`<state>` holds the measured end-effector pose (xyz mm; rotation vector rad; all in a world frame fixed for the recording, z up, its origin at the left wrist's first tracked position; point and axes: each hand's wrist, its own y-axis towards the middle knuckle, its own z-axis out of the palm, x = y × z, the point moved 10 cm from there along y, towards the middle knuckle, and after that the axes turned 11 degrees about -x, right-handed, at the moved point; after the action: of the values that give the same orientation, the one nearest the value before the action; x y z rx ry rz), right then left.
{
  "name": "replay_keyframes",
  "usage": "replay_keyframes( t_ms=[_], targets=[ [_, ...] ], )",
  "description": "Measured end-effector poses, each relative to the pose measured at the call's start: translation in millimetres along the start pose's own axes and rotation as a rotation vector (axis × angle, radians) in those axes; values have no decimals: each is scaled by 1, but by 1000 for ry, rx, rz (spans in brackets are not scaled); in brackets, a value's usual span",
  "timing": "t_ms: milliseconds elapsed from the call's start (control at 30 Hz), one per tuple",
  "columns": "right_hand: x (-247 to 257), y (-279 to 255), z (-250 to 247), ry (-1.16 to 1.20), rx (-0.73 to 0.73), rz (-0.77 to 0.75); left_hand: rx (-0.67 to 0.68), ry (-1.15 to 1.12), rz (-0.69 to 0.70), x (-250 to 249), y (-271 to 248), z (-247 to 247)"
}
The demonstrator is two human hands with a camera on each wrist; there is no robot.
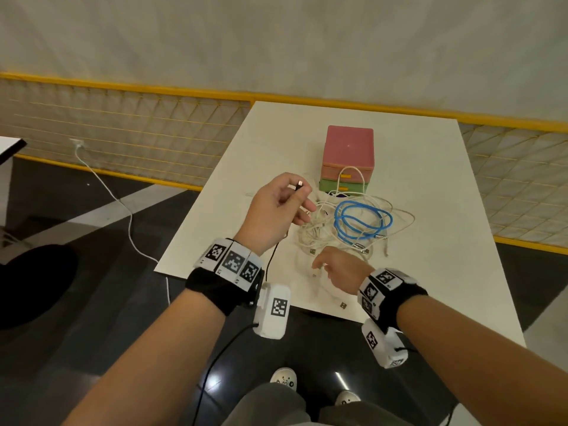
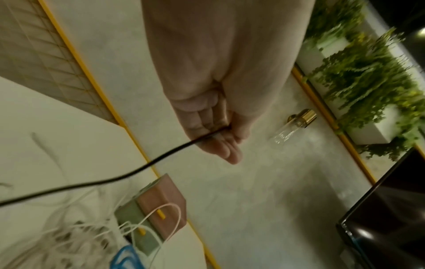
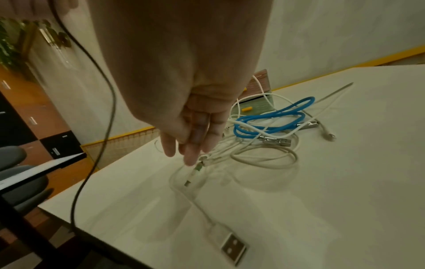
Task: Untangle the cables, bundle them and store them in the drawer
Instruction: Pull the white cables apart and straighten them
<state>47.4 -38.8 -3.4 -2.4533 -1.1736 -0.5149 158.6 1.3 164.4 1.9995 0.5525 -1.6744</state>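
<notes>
My left hand [image 1: 299, 195] is raised above the white table [image 1: 430, 241] and pinches the plug end of a black cable [image 1: 271, 256], which hangs down past the table's front edge. The pinch shows in the left wrist view, left hand [image 2: 220, 134] on black cable [image 2: 161, 158]. My right hand [image 1: 319, 265] is open, its fingers [image 3: 190, 151] straight just over a small white connector; I cannot tell whether they touch it. A tangle of white cables [image 1: 319, 232] and a coiled blue cable [image 1: 362, 219] lie before the pink and green drawer unit [image 1: 349, 155], both drawers closed.
A white USB plug [image 3: 232, 245] lies near the table's front edge. One white loop leans against the drawer fronts [image 1: 350, 176]. A yellow-framed mesh fence [image 1: 123, 130] runs behind the table, a white cord [image 1: 123, 207] crosses the floor at left, and a dark seat [image 1: 30, 281] stands there.
</notes>
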Motion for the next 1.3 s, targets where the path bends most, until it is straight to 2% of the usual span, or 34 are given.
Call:
replay_keyframes(
  t_ms=[67, 167, 300, 367, 467, 633, 700, 767, 900, 1033, 1133, 1233, 1300],
  targets=[
    [-8, 9, 4, -67, -23, 15, 3, 22, -23, 13, -1, 6],
    [-16, 19, 21, -153, 54, 29, -6, 62, -32, 27, -1, 10],
    [-19, 29, 30, -295, 79, 20, -27, 89, -70, 38, 4, 7],
    [-20, 31, 26, -255, 22, 20, -37, 112, -91, 41, 7, 4],
    [-19, 32, -3, -18, -143, 43, -67, 131, -114, 53, 11, -3],
    [-12, 25, -93, 677, -509, 115, -112, 99, -90, 53, 20, 2],
    [-6, 21, -122, 887, -576, 117, -101, 53, -71, 43, 25, 14],
    [6, 18, -141, 982, -598, 70, -61, 15, -45, 32, 29, 30],
    [16, 15, -152, 1032, -612, 14, -65, -51, -16, 17, 37, 47],
    [15, 13, -138, 1007, -518, 32, -95, -77, -34, 13, 43, 46],
    [19, 12, -119, 878, -394, -5, -100, -125, -13, 4, 49, 44],
    [14, 12, -94, 682, -263, -28, -169, -140, 24, -12, 54, 29],
    [-3, 10, -82, 641, -234, 15, -187, -298, -7, -21, 55, 19]
  ],
)
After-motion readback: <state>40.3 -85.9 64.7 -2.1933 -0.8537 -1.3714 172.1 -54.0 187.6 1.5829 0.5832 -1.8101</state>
